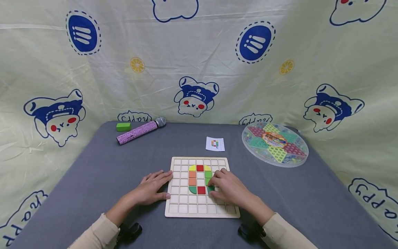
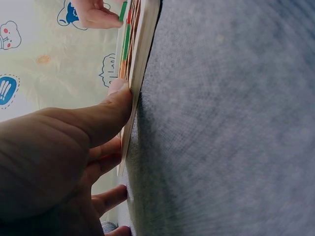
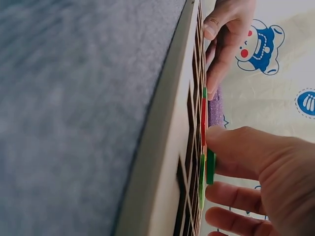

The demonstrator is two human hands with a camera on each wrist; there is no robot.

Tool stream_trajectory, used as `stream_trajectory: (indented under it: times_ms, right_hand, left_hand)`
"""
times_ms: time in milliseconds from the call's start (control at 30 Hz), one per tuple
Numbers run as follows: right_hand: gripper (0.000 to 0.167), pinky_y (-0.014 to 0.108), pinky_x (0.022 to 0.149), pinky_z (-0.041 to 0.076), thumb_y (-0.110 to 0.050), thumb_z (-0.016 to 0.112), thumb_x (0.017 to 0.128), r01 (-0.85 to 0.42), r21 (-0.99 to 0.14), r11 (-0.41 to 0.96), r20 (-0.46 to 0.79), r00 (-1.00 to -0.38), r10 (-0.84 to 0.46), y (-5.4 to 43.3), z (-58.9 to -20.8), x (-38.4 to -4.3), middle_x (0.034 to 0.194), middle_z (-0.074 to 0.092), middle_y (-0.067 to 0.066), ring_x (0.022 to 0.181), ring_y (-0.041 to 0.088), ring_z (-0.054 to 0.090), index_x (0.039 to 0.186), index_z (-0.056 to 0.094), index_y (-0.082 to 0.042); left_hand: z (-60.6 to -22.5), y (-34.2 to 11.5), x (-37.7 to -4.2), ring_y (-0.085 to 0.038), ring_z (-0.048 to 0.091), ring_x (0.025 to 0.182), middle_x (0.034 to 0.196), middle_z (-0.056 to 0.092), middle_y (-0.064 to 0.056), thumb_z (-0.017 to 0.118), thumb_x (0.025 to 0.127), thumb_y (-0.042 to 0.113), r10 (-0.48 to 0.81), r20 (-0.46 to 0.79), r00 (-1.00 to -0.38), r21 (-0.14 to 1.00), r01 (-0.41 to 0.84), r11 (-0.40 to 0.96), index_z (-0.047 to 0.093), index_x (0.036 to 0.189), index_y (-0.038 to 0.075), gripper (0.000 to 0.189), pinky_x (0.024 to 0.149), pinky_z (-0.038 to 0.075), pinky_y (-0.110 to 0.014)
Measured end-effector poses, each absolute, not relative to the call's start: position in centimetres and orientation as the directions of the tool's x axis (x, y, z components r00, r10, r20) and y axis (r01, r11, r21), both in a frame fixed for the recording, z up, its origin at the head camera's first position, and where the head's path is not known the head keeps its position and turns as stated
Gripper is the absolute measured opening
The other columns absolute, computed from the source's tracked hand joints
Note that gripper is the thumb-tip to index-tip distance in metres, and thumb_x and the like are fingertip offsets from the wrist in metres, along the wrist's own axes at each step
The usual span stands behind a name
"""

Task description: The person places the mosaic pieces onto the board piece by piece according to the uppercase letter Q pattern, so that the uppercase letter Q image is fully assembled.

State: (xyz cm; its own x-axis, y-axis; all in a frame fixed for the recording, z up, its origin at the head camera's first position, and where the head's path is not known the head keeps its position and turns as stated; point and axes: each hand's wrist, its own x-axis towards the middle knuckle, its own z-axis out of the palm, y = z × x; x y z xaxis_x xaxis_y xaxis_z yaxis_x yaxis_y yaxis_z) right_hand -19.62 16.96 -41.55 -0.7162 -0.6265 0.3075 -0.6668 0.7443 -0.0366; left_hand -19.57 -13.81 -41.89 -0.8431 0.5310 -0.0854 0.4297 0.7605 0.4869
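Note:
A wooden grid board [image 1: 181, 209] lies flat on the grey cloth. Set in its cells are yellow, red [image 1: 200, 168], orange [image 1: 192, 181] and green pieces, with a dark green rounded piece [image 1: 192, 190] at the lower left of the ring. My right hand [image 1: 229, 186] is over the board's right half, pinching another dark green piece [image 3: 210, 167] between thumb and finger, close above the grid. At the left rim, my left hand [image 1: 152, 188] rests with fingers extended, its thumb [image 2: 118, 101] touching the board's edge.
Behind the board lies a small card [image 1: 215, 144] printed with a coloured grid pattern. A purple glitter microphone [image 1: 138, 133] and a green block [image 1: 123, 127] sit at the back left. A round, clear-edged game box [image 1: 275, 143] occupies the back right. Printed cloth hangs behind the table.

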Motion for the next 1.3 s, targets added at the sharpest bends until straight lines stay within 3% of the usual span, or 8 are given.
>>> stream_trajectory:
  times_ms: [900, 1300]
  right_hand:
    - [0.019, 0.025, 0.066, 0.040, -0.034, 0.078, 0.073, -0.636, -0.042, 0.770, 0.267, -0.750, -0.605, 16.6, -41.7, -19.8, 0.083, 0.058, -0.007, 0.076, 0.011, 0.046, 0.086, 0.072, -0.022]
    - [0.023, 0.028, 0.069, 0.042, -0.032, 0.078, 0.076, -0.599, -0.097, 0.795, 0.268, -0.785, -0.559, 19.4, -40.7, -18.7, 0.088, 0.060, -0.005, 0.081, 0.011, 0.047, 0.092, 0.072, -0.017]
  left_hand:
    - [-41.9, -13.8, -19.6, -0.036, 0.020, 0.144, 0.155, 0.030, -0.006, 0.059, 0.090, 0.041, 0.533, -0.083, -0.842, 0.486, 0.433, 0.759, 0.031, 0.148, 0.012, 0.071, 0.110, 0.013, -0.065]
    - [-41.8, -13.8, -19.6, -0.036, 0.020, 0.145, 0.155, 0.031, -0.005, 0.060, 0.090, 0.041, 0.523, -0.092, -0.847, 0.485, 0.421, 0.767, 0.031, 0.148, 0.013, 0.071, 0.111, 0.012, -0.064]
